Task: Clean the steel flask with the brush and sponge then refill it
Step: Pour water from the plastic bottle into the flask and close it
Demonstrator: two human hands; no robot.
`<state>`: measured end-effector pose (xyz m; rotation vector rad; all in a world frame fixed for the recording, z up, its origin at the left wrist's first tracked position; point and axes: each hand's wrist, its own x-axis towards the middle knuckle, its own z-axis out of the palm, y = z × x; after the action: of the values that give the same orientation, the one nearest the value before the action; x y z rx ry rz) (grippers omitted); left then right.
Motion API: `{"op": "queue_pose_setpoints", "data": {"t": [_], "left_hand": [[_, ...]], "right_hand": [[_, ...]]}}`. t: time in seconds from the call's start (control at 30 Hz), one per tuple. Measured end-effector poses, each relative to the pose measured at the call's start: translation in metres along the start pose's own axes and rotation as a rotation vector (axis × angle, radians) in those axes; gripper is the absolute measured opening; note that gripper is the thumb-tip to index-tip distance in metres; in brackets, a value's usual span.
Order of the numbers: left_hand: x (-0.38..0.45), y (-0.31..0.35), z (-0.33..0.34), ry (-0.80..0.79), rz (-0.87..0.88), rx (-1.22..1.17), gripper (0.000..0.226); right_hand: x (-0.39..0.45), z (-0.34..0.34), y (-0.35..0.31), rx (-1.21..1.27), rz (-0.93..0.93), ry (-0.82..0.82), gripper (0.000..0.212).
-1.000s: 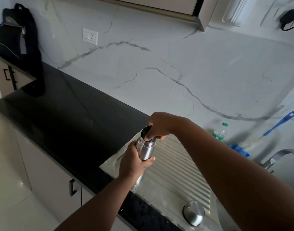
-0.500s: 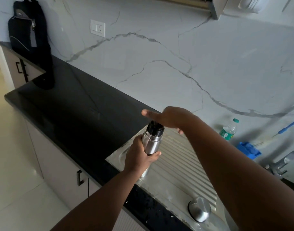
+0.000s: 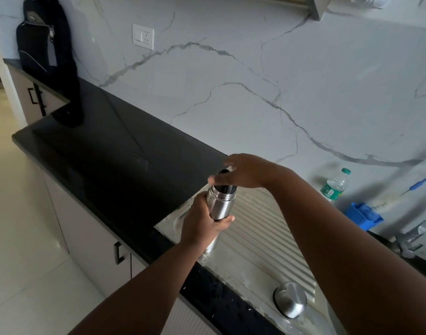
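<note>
Fingers (image 3: 225, 163) of the right hand (image 3: 245, 171) are spreading loosely over the black stopper (image 3: 225, 187), palm resting on it rather than clamping it, while the left hand (image 3: 202, 223) is wrapping tightly around the steel flask (image 3: 220, 205). To turn the stopper well, the person is probably needing to curl those fingers fully round it and keep the lower grip firm so the body is not spinning. Upright, the flask is standing directly beneath the right palm, over the ribbed drainboard (image 3: 267, 228), with the steel cap (image 3: 290, 299) lying well apart nearer the camera.
</note>
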<state>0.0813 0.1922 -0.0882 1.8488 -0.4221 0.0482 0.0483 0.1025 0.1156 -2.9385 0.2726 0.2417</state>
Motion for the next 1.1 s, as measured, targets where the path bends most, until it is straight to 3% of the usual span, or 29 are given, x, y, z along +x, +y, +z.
{"op": "queue_pose_setpoints", "data": {"t": [0.1, 0.2, 0.27, 0.33, 0.43, 0.53, 0.63, 0.73, 0.77, 0.83, 0.93, 1.1], "left_hand": [[0.000, -0.001, 0.001, -0.003, -0.013, -0.002, 0.070], [0.000, -0.002, 0.001, -0.002, -0.008, -0.006, 0.071], [-0.001, -0.002, 0.001, -0.007, 0.003, -0.008, 0.072], [-0.001, -0.002, 0.001, -0.009, 0.005, -0.010, 0.075], [0.000, -0.003, 0.001, 0.000, 0.002, -0.008, 0.075], [0.000, -0.001, 0.001, -0.005, 0.002, -0.024, 0.072], [-0.001, 0.001, -0.001, 0.001, 0.019, -0.031, 0.074], [-0.001, 0.002, -0.001, -0.022, 0.020, -0.031, 0.074], [0.000, 0.003, -0.002, -0.029, 0.020, -0.029, 0.076], [0.000, 0.003, -0.002, -0.037, 0.024, -0.026, 0.079], [-0.001, 0.003, -0.002, -0.027, 0.020, -0.022, 0.074], [0.001, 0.004, -0.001, -0.020, -0.004, 0.008, 0.071]], "right_hand": [[-0.002, 0.004, 0.003, 0.207, -0.107, -0.110, 0.058], [0.002, 0.011, 0.005, 0.035, -0.066, 0.048, 0.036], [0.002, 0.013, 0.004, -0.158, 0.051, 0.146, 0.069], [0.003, 0.017, 0.009, -0.159, 0.065, 0.167, 0.086], [-0.001, 0.016, 0.009, 0.057, -0.085, 0.047, 0.066], [0.003, 0.025, 0.005, -0.047, -0.092, 0.126, 0.049], [0.004, 0.040, -0.004, -0.326, 0.056, 0.306, 0.064], [0.001, 0.039, -0.004, -0.336, 0.181, 0.299, 0.077], [0.001, 0.037, -0.002, -0.360, 0.158, 0.301, 0.081], [0.004, 0.038, 0.009, -0.472, -0.061, 0.374, 0.085], [0.013, 0.035, 0.025, -0.553, -0.365, 0.320, 0.065], [0.027, 0.034, 0.016, -0.506, -0.318, 0.354, 0.050]]}}
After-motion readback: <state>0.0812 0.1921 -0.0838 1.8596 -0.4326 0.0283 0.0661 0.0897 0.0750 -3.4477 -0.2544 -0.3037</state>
